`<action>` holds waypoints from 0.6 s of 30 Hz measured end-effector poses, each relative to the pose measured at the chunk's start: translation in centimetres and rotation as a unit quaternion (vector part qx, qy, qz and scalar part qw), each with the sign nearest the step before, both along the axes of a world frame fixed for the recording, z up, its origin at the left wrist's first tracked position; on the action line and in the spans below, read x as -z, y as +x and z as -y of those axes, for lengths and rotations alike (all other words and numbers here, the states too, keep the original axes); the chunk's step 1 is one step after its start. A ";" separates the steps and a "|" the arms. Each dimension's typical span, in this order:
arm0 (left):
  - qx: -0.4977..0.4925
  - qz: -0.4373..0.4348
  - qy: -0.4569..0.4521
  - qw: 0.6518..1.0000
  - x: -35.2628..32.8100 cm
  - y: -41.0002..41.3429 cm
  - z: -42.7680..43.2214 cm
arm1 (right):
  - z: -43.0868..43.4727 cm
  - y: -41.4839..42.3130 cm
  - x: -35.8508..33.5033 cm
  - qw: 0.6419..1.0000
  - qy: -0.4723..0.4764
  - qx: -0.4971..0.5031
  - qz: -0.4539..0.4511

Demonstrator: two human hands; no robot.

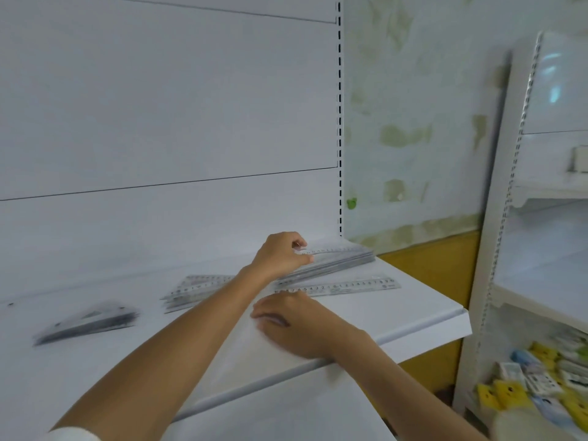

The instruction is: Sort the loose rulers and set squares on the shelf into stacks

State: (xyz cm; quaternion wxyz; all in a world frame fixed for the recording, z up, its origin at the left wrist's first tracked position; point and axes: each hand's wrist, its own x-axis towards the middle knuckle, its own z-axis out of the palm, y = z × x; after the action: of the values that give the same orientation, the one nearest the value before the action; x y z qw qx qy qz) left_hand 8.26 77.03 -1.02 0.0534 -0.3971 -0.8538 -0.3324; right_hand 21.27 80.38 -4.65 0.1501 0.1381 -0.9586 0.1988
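Reaching across to the far right corner of the shelf [413, 308], the person's left hand [281, 254] is pinching the near corner of the top set square on the right stack [340, 257]. Thumb and curled fingers are closing on its edge, seemingly to line it up with the ones beneath. The right hand [294, 319] is lying flat on the shelf with fingers stretched out and gripping nothing, probably bracing the lean. It is sitting just beside the near end of a loose ruler [340, 286], which is lying in front of that stack and apart from any pile, so I am judging it the next piece to be sorted.

Counting now, three piles are sitting on the shelf: the right stack of set squares, a ruler stack [197, 288] in the middle, and a blurred left stack [86, 323] that is looking triangular too. One ruler is lying alone. How many pieces each pile is holding I cannot tell, as the clear plastic is blurring together.
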 end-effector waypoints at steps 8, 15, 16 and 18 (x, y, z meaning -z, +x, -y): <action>-0.015 0.013 -0.047 0.999 1.6 -0.8 -0.8 | -0.1 -0.2 0.0 1.000 -0.022 0.010 0.005; 0.028 -0.007 -0.016 0.999 0.9 0.2 2.0 | -0.3 -0.1 -0.4 0.995 -0.069 0.043 0.051; 0.038 -0.009 -0.003 0.999 0.8 0.2 3.0 | -0.3 -0.3 -0.6 0.995 -0.075 0.049 0.052; 0.033 -0.024 0.020 0.999 0.7 0.1 5.3 | 0.2 -0.9 -1.0 0.995 -0.071 0.065 0.036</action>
State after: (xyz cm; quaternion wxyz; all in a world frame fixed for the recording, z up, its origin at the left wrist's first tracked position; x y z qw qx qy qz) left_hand 8.34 71.74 -1.67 0.0706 -0.4321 -0.8315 -0.3419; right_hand 20.38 80.17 -3.61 0.1378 0.0578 -0.9537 0.2612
